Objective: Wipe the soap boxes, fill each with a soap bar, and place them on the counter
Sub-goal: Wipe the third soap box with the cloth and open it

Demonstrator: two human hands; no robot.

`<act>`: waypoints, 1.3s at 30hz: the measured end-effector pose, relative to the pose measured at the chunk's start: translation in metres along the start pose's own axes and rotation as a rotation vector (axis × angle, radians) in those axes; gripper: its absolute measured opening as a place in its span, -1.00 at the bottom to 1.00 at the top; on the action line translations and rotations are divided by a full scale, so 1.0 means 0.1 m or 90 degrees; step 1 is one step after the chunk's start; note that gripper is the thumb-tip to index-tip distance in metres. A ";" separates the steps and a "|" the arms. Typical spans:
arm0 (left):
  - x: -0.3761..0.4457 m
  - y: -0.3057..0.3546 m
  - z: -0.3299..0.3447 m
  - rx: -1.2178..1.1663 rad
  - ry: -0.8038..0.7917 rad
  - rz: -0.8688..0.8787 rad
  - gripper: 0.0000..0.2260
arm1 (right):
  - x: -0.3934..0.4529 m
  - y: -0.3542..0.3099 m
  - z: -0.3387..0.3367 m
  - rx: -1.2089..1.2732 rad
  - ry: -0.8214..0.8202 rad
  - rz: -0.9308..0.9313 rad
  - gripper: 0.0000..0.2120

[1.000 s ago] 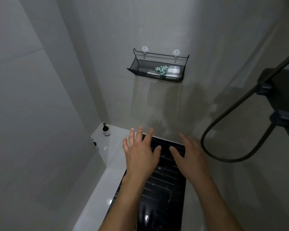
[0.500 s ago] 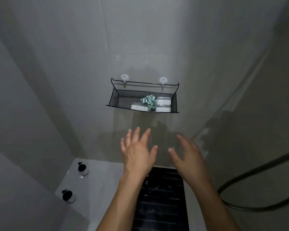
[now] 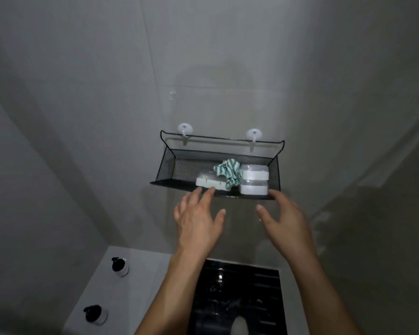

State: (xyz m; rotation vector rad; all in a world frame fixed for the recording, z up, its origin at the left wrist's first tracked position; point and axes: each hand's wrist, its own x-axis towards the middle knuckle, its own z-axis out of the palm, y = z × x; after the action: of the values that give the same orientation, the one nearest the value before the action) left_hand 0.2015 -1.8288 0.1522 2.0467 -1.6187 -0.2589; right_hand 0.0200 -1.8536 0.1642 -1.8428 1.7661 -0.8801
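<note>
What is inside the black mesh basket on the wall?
The basket holds a flat white soap box on the left, a striped green-white cloth in the middle and two stacked white boxes on the right. Their contents cannot be seen.

A black wire-mesh basket shelf [image 3: 177, 165] hangs on the grey tiled wall from two white suction hooks [image 3: 185, 130]. In it, toward the right half, a white soap dish [image 3: 209, 182] lies at the front, a crumpled green-and-white striped cloth [image 3: 229, 172] sits just beside and partly over it, and two white soap boxes with clear lids [image 3: 254, 181] are stacked at the right end. Below, a pale table [image 3: 140, 267] in the corner carries two small pump bottles with black tops [image 3: 119, 266], one behind the other, well apart, beside a glossy black panel [image 3: 240, 298].
</note>
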 end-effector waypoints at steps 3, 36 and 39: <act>0.45 0.05 0.04 0.000 0.004 -0.002 -0.48 | 0.50 -0.04 0.05 0.027 -0.017 -0.003 -0.52; 2.20 0.27 0.82 -0.193 -0.147 0.079 -0.68 | 1.96 0.27 0.30 -0.030 -0.053 0.127 -0.81; 2.15 0.24 0.75 -0.248 -0.120 0.101 -0.69 | 1.91 0.29 0.28 0.029 0.020 0.133 -0.88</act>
State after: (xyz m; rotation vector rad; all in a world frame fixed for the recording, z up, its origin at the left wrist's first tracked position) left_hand 0.2053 -2.0574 0.1352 1.6315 -1.6751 -0.6704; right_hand 0.0153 -2.0480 0.1518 -1.5897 1.8992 -0.8645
